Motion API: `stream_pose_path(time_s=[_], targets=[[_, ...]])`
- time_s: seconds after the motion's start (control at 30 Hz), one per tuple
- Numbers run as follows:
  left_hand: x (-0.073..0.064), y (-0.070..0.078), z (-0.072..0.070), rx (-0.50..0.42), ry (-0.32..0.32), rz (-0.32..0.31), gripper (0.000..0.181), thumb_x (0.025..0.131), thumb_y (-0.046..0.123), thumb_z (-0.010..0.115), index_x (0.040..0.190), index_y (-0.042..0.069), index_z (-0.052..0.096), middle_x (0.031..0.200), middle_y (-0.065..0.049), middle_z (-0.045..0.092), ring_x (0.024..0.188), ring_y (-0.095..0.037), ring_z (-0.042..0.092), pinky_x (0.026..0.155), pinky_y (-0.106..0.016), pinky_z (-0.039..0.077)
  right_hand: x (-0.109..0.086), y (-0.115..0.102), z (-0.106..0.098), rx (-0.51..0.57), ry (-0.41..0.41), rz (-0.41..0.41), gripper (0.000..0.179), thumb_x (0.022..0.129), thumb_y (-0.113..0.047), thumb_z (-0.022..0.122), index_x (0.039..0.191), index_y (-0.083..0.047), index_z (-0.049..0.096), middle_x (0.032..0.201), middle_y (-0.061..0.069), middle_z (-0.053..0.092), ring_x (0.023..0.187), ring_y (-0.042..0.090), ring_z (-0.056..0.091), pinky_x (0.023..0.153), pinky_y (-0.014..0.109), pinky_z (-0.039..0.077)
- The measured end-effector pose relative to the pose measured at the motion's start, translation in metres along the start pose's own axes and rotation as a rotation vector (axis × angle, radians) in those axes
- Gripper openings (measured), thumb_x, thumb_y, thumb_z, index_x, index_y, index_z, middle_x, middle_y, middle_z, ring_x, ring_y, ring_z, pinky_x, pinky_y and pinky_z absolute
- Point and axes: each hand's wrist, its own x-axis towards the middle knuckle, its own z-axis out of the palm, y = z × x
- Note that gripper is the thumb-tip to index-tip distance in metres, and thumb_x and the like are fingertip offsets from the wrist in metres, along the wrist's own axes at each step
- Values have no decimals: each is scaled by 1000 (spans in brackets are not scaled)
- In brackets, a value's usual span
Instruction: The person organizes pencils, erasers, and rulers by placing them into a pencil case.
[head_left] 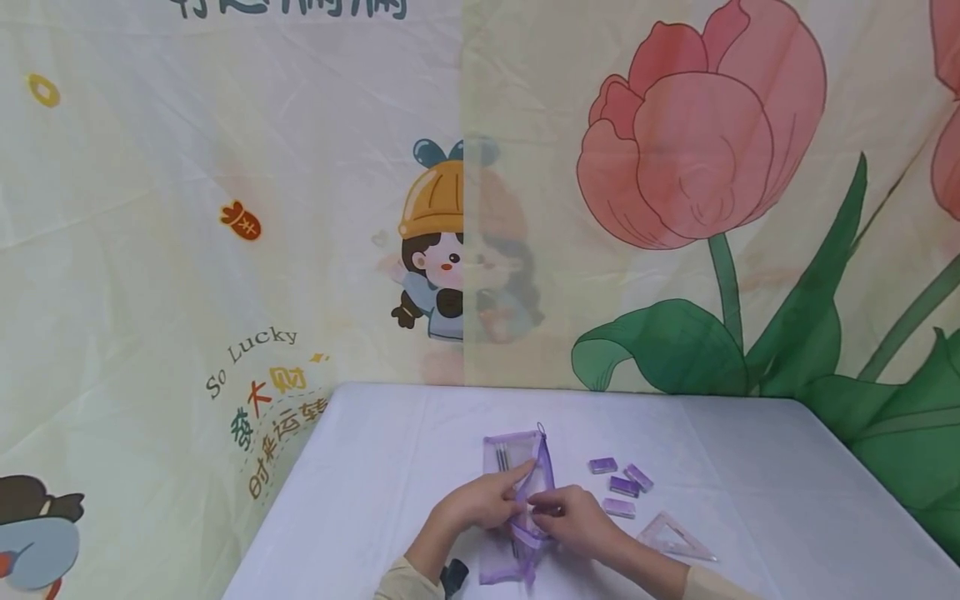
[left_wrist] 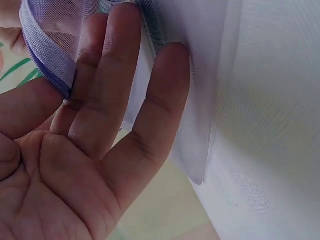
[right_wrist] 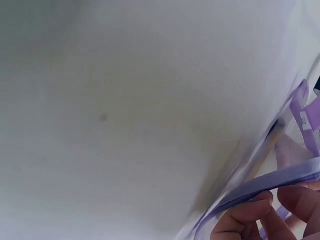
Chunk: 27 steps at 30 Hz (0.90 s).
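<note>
A purple mesh pencil case with a zip edge lies lengthwise on the white table, several slim pencils showing through its mesh. My left hand holds the case near its middle, index finger stretched along the mesh; the left wrist view shows its other fingers against the mesh beside the zip edge. With thumb and fingers, my right hand pinches the case's zip edge from the right. One pencil shows inside in the right wrist view.
Several small purple blocks, like erasers, lie right of the case. A clear triangular set square is nearer my right forearm. A black object sits by my left wrist. Behind the table hangs a printed cloth.
</note>
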Motion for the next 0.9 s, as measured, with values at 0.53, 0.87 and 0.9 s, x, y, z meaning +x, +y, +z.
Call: stream_pose_path(time_s=[0.53,0.87,0.9], targets=[[4,-6,6,-33,6,-35,75,86,0,63,154,19,37,60,4,47,48,-9,48,44,-21,42,-21,1,-23,-320,0,-247,46,92,-32,69,133,-13,63,141,14,57,118,33,59,95,52,54],[4,-2,5,-25,3,-25,76,86,-1,64,154,20,37,57,4,47,47,-9,45,44,-20,42,-34,7,-32,-709,64,-378,91,82,-61,69,156,-24,31,166,10,16,145,40,31,107,69,34],[4,-2,5,-23,3,-24,77,86,-1,64,154,21,37,57,4,45,46,-8,44,44,-20,41,-35,8,-33,-714,67,-372,92,82,-61,69,157,-26,29,166,9,15,145,40,30,107,69,33]])
